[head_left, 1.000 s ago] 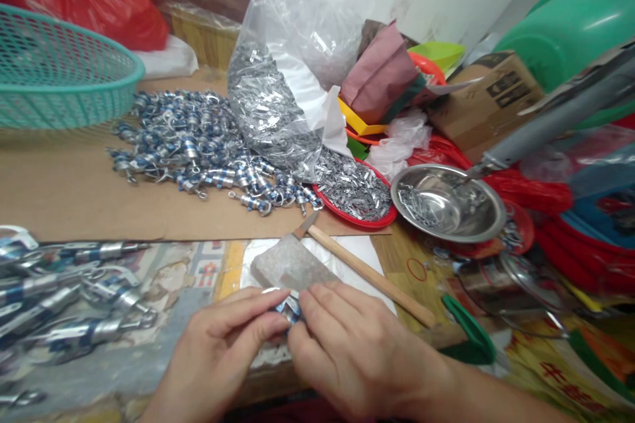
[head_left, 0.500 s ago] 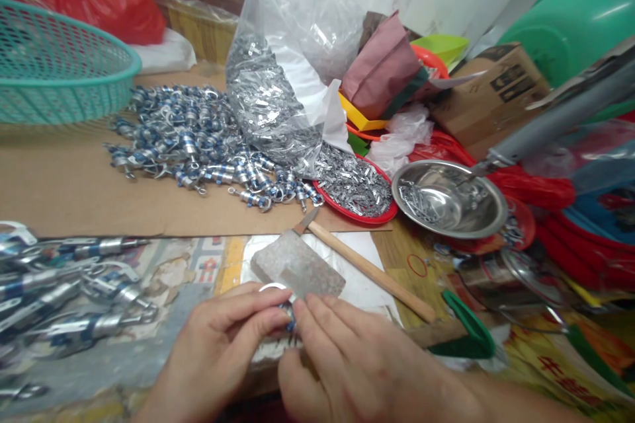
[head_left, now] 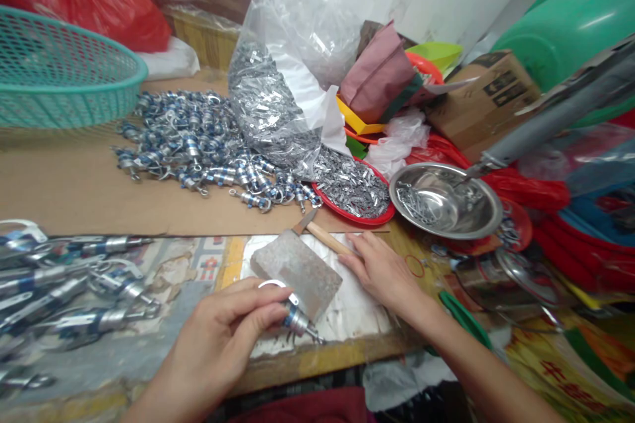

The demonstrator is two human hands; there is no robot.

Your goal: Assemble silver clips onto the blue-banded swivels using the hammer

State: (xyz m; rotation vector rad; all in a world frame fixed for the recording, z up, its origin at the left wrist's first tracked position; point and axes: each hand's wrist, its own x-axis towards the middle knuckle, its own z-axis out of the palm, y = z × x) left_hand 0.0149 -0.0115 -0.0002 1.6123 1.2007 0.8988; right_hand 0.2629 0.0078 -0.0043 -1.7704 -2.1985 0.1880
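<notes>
My left hand (head_left: 233,324) pinches a small silver-and-blue metal fitting (head_left: 296,318) between thumb and fingers. A curved silver arm rises at its top, and its narrow end points down to the right, just in front of a grey stone block (head_left: 297,271). My right hand (head_left: 380,271) is closed around the wooden handle of a small hammer (head_left: 325,236); palm and forearm hide the handle's rear part. The hammer's narrow metal head lies at the block's far edge. Block and hammer rest on white sheeting (head_left: 357,324).
More fittings form a pile (head_left: 183,135) on cardboard and a group (head_left: 74,297) at left. A clear bag (head_left: 272,99) and red plate (head_left: 354,195) hold small metal pieces. A steel bowl (head_left: 446,205) stands under a grey lever (head_left: 546,112). A turquoise basket (head_left: 69,106) sits back left.
My right hand has left the fitting and moved right and away from me onto the hammer handle. My left hand still holds the fitting, which now shows more fully.
</notes>
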